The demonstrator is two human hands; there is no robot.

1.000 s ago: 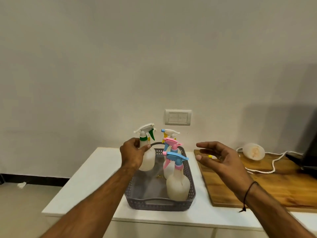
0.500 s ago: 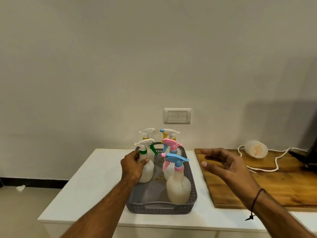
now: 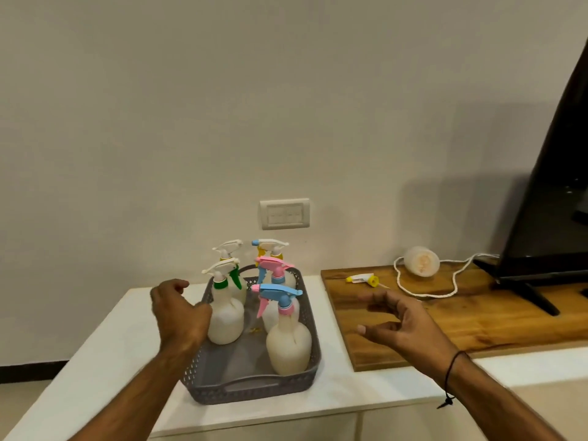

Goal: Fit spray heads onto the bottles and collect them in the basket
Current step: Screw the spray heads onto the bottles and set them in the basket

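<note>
Standing on the white worktop (image 3: 105, 338), the grey basket (image 3: 254, 388) holds five light, stiff, smooth plastic bottles, best gripped at the waist or neck, the green-trigger bottle (image 3: 226, 316) beside the loosely curled, empty left hand (image 3: 179, 313), the right hand (image 3: 402, 323) open, and a loose spray head (image 3: 364, 279) on the far board (image 3: 477, 316).

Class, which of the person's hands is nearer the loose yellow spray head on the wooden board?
Right. The right hand hovers just in front of the yellow spray head; the left hand is across the basket.
</note>
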